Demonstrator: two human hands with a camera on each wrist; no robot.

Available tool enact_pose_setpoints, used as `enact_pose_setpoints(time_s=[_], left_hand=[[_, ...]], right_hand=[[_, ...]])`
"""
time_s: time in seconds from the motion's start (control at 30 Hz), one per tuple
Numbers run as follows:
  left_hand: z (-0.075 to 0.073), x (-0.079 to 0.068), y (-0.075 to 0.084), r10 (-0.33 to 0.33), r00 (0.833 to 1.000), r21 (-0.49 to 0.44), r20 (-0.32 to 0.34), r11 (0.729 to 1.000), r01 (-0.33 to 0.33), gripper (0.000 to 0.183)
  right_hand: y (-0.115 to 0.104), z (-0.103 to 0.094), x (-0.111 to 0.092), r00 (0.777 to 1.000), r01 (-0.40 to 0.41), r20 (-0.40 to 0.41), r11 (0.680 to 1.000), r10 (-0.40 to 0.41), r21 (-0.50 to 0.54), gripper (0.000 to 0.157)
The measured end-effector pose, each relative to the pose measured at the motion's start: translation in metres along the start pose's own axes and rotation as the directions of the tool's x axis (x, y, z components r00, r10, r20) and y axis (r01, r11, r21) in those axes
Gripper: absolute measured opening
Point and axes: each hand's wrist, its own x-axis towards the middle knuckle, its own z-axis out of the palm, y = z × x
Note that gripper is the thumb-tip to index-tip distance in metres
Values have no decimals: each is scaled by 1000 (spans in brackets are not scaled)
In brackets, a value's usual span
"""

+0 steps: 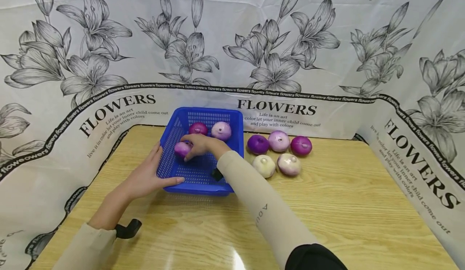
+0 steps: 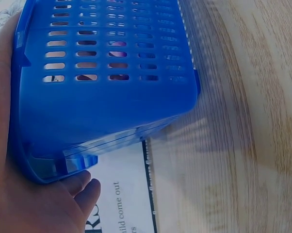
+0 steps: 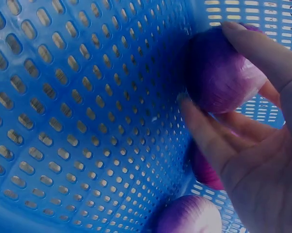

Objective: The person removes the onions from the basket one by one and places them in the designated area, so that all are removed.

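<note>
My right hand (image 1: 200,145) reaches down into a blue plastic basket (image 1: 203,188) and holds a purple onion (image 1: 180,150) at its left side. In the right wrist view the thumb and fingers curve around that onion (image 3: 223,73), close to the perforated basket bottom. Toward the back of the basket lie a magenta onion (image 1: 197,128) and a paler purple onion (image 1: 221,131). At the basket's near left corner, my left hand (image 1: 143,178) grips the rim, thumb along the front edge. Its fingertips show around the basket's corner in the left wrist view.
Right of the basket, several onions sit on the wooden table (image 1: 327,205): a dark purple onion (image 1: 258,144), a lilac onion (image 1: 279,141), a magenta onion (image 1: 301,145), a whitish onion (image 1: 264,166) and a white-purple onion (image 1: 289,164). A flower-printed cloth (image 1: 214,70) borders the table.
</note>
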Motion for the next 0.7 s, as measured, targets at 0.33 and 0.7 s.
enact_pose_setpoints(time_s=[0.33,0.7], left_hand=[[3,-1,2,-2,1000,1,5,1000,2,132],[1,0,1,4,1000,-12,6,1000,-4,133]], right_hand=[[-5,-7,-12,993,43,-110,998,-48,-50,70],[-28,-36,-62,957,65,-280,997,-77,-50,69]])
